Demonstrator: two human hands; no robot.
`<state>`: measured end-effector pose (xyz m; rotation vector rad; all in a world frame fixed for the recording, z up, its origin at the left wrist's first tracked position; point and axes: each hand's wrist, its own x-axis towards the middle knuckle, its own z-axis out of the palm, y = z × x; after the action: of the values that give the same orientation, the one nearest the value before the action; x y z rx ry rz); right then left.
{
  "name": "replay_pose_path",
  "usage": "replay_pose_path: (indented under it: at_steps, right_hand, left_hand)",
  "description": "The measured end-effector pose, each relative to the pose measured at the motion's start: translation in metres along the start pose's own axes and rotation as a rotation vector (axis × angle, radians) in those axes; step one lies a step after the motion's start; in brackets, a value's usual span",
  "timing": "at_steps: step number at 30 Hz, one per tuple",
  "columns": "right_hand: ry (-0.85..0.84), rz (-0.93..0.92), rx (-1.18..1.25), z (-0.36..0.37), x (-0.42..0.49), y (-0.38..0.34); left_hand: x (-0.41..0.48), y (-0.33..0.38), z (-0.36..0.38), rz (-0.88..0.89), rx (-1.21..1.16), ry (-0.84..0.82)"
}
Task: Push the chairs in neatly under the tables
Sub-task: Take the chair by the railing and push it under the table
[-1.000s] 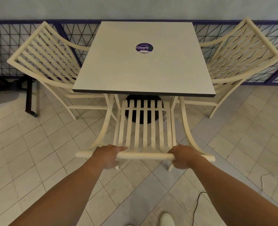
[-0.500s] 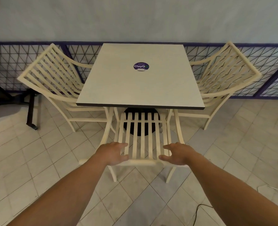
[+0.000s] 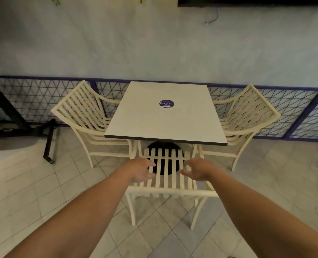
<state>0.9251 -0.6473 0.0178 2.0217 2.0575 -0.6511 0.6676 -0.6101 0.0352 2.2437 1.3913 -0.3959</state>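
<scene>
A square white table (image 3: 165,120) with a purple round sticker stands against the mesh railing. A cream slatted chair (image 3: 170,191) sits at its near side, seat tucked under the tabletop, backrest facing me. My left hand (image 3: 140,169) and my right hand (image 3: 198,170) hover open above the backrest slats, fingers spread, holding nothing. Two more cream chairs flank the table: the left chair (image 3: 79,112) and the right chair (image 3: 247,112), both pushed in at the sides.
A purple-framed wire mesh railing (image 3: 33,101) runs along the pale wall behind the table. A black metal stand (image 3: 49,140) stands on the tiled floor at the left. Open tiled floor lies around me.
My hands let go of the near chair's top rail and opened. The view pulled back and rose, so the table and chairs look farther away.
</scene>
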Motion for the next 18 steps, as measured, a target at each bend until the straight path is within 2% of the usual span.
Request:
replay_pose_path:
  at_steps: [7,14,18]
  right_hand:
    - [0.013,-0.081,-0.098,-0.012,-0.012,-0.077]
    - [-0.012,-0.274,-0.144,-0.002,0.007,-0.207]
    - [-0.051,-0.378,-0.159,0.01,0.025,-0.28]
  left_hand:
    - [-0.07,-0.027,-0.019,-0.003,-0.001,0.097]
    - [-0.149,-0.132,-0.008,-0.152,-0.022,0.128]
    - [-0.187,-0.197,0.004,-0.281,-0.109,0.141]
